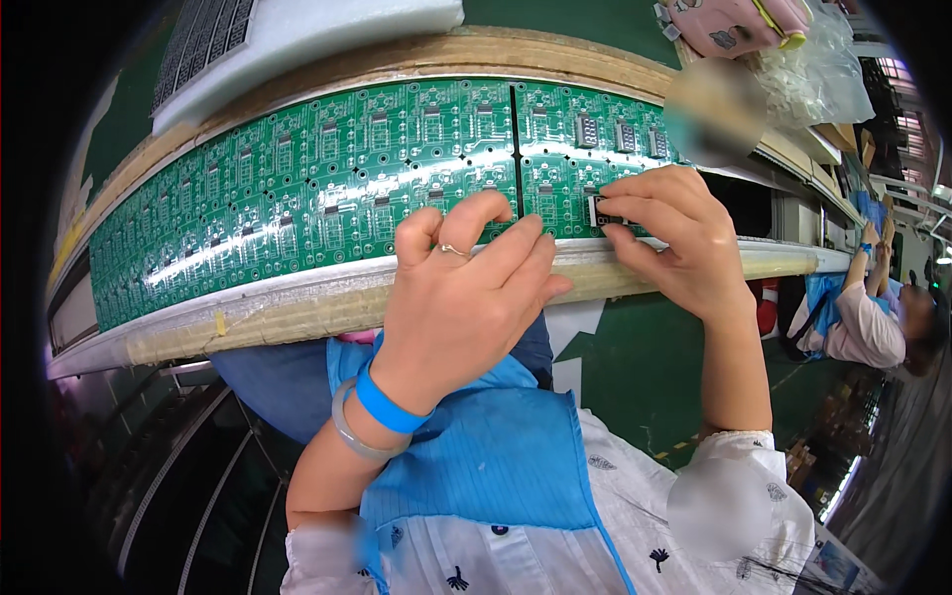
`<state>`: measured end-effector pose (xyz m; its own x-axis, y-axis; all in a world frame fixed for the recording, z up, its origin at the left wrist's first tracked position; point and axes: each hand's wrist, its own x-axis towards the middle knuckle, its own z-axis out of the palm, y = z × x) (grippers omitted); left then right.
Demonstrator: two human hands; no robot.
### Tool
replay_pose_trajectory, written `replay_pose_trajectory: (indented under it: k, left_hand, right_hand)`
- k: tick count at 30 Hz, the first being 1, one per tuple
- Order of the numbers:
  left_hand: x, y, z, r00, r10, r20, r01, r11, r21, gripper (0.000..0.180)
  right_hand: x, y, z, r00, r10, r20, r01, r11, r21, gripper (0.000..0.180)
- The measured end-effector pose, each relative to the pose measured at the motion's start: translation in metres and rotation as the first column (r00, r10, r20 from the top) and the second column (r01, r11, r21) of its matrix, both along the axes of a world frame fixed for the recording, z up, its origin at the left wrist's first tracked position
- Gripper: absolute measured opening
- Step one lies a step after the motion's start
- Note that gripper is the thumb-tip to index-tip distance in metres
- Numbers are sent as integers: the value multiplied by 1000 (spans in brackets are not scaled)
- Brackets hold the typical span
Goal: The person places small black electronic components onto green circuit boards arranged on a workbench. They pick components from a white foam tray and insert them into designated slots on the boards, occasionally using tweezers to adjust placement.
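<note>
My right hand [684, 238] pinches a small black-and-white digit display module [597, 210] between thumb and fingers. The module is at the surface of the right-hand green circuit board panel [545, 174]; whether its pins sit in the holes is hidden. To its left, my left hand [466, 288], with a ring and a blue wristband, is closed with curled fingers over the near edge of the long left-hand circuit board panel [288, 188]. Anything inside those fingers is hidden. Several like modules, among them a display module [624, 137], stand in the right panel's far row.
A wooden rail [268, 312] runs along the near side of the boards. Beyond the far rail lies a white foam block [337, 35] beside a dark tray [203, 45]. A pink bag [729, 25] and clear plastic [818, 74] lie far right. Another person [858, 322] works at right.
</note>
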<state>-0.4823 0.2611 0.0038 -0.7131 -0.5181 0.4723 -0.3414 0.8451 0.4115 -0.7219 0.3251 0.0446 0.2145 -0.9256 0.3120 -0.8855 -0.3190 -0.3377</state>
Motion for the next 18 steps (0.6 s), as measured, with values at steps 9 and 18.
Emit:
replay_pose_trajectory:
  k: [9,18]
  left_hand:
    - [0,0,-3,1000,7,-21,-7,1000,-14,31]
    - [1,-1,-5,999,6,-33,-6,1000,-12,31]
  right_hand:
    - [3,-2,-1,1000,-6,-26,6,1000,20,24]
    - [3,-3,2,999,-11,-49,14,999,52,24]
